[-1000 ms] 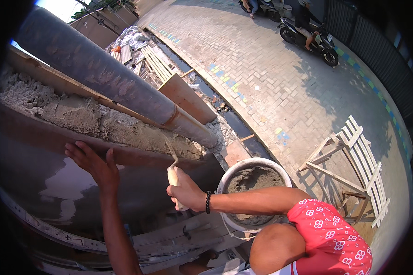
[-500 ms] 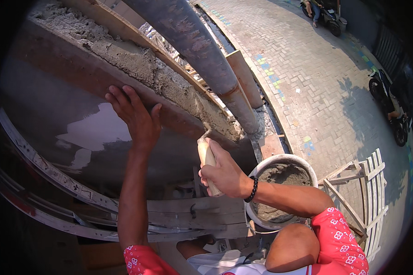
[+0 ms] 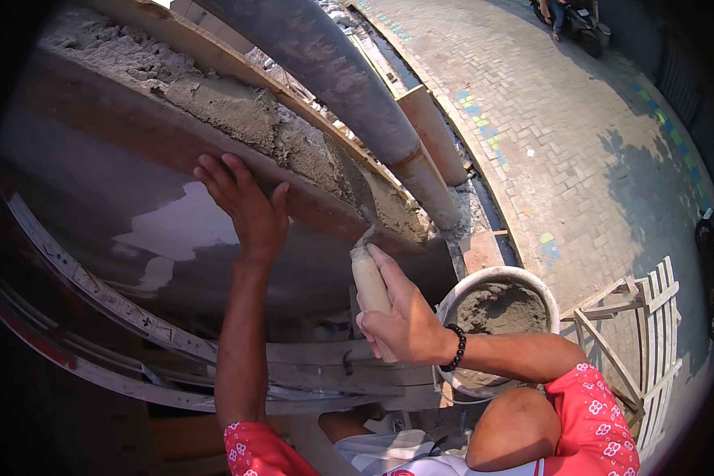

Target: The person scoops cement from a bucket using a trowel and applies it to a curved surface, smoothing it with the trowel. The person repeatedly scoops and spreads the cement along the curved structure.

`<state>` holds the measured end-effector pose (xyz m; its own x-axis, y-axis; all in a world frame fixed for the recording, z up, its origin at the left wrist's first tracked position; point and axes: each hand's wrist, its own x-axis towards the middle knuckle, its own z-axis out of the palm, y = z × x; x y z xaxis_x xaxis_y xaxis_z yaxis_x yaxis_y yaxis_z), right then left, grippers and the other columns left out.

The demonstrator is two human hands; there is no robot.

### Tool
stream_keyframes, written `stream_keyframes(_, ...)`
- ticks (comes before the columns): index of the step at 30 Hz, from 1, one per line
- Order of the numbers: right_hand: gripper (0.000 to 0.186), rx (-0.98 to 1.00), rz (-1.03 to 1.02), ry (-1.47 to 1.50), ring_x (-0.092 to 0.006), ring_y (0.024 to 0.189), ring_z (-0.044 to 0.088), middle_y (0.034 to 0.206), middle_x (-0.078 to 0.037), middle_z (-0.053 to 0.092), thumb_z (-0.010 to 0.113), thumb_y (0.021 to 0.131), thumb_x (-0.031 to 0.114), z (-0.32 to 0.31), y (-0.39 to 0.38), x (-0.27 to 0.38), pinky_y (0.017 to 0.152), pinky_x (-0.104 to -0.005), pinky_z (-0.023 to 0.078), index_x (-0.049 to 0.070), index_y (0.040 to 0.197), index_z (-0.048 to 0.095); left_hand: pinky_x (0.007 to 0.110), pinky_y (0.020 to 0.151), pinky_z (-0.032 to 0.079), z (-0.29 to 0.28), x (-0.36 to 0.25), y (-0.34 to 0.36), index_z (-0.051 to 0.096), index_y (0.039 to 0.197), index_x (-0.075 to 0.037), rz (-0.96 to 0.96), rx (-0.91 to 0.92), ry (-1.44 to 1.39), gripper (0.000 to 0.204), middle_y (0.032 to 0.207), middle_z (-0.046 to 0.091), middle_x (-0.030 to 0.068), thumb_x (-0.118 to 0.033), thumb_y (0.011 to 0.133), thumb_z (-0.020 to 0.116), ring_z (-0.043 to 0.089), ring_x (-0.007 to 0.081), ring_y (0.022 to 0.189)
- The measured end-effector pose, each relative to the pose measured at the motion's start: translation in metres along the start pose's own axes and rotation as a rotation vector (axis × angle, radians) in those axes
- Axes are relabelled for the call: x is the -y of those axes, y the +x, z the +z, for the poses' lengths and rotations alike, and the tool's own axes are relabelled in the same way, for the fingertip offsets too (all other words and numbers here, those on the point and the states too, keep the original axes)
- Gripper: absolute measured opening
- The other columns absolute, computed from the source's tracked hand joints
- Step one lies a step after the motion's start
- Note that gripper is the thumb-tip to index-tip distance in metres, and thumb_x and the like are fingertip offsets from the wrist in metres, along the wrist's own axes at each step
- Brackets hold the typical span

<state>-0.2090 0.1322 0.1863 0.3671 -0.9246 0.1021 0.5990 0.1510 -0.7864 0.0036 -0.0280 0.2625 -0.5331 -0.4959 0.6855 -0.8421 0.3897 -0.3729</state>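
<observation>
My right hand (image 3: 408, 309) is wrapped round the pale wooden handle of a trowel (image 3: 369, 282). The trowel's metal neck bends up toward the wall top, and its blade (image 3: 355, 184) rests along the wet grey mortar (image 3: 297, 151). My left hand (image 3: 254, 208) lies with fingers outstretched against the smooth board (image 3: 103, 131) that faces the wall's near side. Below my right wrist stands a white bucket (image 3: 553, 295) holding grey mortar (image 3: 495, 309).
A thick grey pipe (image 3: 333, 79) slants beyond the wall, beside a wooden strip (image 3: 214, 55). A metal ladder (image 3: 111, 297) lies at lower left. White wooden slats (image 3: 662, 341) stand right of the bucket. A motorbike (image 3: 583, 32) with a person is on the paved lane (image 3: 563, 174).
The trowel's handle has tilted and its blade now shows against the mortar. My left hand stays on the board. The whole view has shifted slightly.
</observation>
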Motion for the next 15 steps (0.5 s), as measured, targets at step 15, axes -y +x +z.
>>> stream_keyframes(15, 0.087, 0.07, -0.101, -0.596, -0.0532, 0.107, 0.055, 0.122, -0.045, 0.044, 0.055, 0.079, 0.005, 0.012, 0.034, -0.048, 0.096, -0.0481, 0.044, -0.014, 0.145, 0.001, 0.063, 0.112, 0.005, 0.005, -0.003, 0.0, -0.004, 0.153, -0.003, 0.022, 0.002, 0.025, 0.093, 0.156, -0.011, 0.0304, -0.034, 0.093, 0.06, -0.007, 0.0552, 0.141)
